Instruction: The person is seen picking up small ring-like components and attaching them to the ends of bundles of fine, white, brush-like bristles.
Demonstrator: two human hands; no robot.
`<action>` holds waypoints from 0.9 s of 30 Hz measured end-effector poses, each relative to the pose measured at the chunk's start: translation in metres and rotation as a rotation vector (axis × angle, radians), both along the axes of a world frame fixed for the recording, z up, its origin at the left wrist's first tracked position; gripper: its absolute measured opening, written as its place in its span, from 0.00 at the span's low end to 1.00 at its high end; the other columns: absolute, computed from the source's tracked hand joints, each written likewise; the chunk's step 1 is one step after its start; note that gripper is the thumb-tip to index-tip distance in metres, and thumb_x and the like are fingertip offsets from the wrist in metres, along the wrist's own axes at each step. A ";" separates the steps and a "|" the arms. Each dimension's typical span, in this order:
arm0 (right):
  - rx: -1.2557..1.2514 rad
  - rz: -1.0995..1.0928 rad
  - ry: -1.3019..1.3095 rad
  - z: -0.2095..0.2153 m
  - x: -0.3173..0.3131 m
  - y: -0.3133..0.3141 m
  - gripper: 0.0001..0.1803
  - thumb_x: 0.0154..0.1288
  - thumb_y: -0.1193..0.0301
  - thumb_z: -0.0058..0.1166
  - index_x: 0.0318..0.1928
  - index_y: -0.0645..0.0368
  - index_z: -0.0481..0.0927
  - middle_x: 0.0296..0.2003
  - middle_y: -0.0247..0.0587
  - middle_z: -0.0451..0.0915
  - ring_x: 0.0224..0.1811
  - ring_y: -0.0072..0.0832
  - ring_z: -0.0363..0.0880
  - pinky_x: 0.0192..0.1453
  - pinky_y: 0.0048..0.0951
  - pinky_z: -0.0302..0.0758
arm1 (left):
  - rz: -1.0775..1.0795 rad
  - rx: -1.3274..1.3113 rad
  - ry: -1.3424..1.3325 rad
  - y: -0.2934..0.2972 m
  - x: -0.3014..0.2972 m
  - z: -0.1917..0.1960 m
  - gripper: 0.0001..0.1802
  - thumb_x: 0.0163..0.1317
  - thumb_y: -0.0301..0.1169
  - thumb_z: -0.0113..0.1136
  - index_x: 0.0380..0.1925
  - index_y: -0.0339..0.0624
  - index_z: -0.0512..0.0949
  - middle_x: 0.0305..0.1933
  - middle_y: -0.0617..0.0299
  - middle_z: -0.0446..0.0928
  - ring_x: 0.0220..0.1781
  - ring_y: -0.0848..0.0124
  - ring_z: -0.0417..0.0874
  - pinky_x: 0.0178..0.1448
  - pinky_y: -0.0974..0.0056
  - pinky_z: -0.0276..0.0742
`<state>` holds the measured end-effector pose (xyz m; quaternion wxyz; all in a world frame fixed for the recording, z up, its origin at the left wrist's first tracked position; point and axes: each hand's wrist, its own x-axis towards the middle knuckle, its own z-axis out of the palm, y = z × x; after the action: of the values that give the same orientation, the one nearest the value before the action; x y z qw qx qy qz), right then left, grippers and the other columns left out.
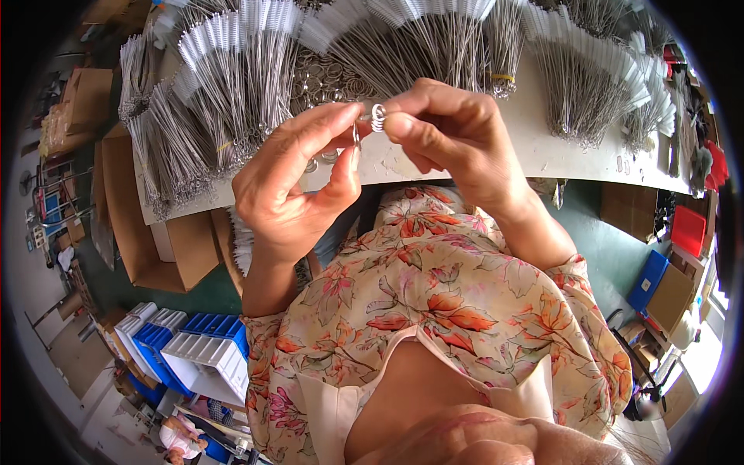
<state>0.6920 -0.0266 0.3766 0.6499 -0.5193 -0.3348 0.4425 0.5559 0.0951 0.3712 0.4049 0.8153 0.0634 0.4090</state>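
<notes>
Both my hands are raised close together over the front edge of the table. My left hand (pixel 285 180) pinches a thin metal ring (pixel 357 138), seen nearly edge-on, between thumb and fingers. Just to its right, my right hand (pixel 463 139) grips a small stack of silvery wire loops (pixel 377 118) between thumb and forefinger. Whether the loops belong to one coil or to several wires cannot be made out. Behind my hands lies a pile of loose metal rings (pixel 319 77), partly hidden by my left fingers.
Bundles of wire-handled brushes (pixel 225 46) with white bristles cover the far part of the white table (pixel 573 164). An open cardboard box (pixel 155 248) stands at its left. Blue and white plastic bins (pixel 205 356) are stacked lower left. Another person (pixel 182 438) is far off at lower left.
</notes>
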 end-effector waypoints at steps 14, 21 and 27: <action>-0.069 0.150 0.026 -0.003 0.007 0.003 0.07 0.58 0.72 0.58 0.33 0.64 0.80 0.27 0.31 0.78 0.23 0.13 0.71 0.26 0.15 0.69 | -0.171 -0.184 0.060 0.006 0.001 -0.003 0.16 0.47 0.13 0.59 0.40 0.31 0.78 0.40 0.51 0.79 0.38 0.70 0.81 0.41 0.71 0.80; -0.109 0.176 0.051 -0.015 0.002 0.001 0.07 0.59 0.71 0.57 0.32 0.63 0.80 0.26 0.29 0.77 0.24 0.12 0.70 0.27 0.15 0.70 | -0.177 -0.289 0.147 0.006 -0.001 -0.004 0.13 0.53 0.15 0.53 0.40 0.27 0.76 0.43 0.49 0.77 0.42 0.69 0.80 0.44 0.71 0.76; 0.047 -0.094 -0.969 -0.086 -0.020 0.010 0.04 0.51 0.75 0.54 0.30 0.56 0.78 0.25 0.34 0.75 0.24 0.29 0.76 0.27 0.26 0.73 | 0.335 -0.145 0.359 0.090 0.009 -0.021 0.12 0.58 0.32 0.59 0.41 0.39 0.78 0.30 0.61 0.80 0.31 0.75 0.80 0.35 0.70 0.74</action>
<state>0.6717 -0.0164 0.2909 0.4501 -0.6654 -0.5849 0.1122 0.5649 0.1852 0.3507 0.3711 0.8219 0.2976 0.3134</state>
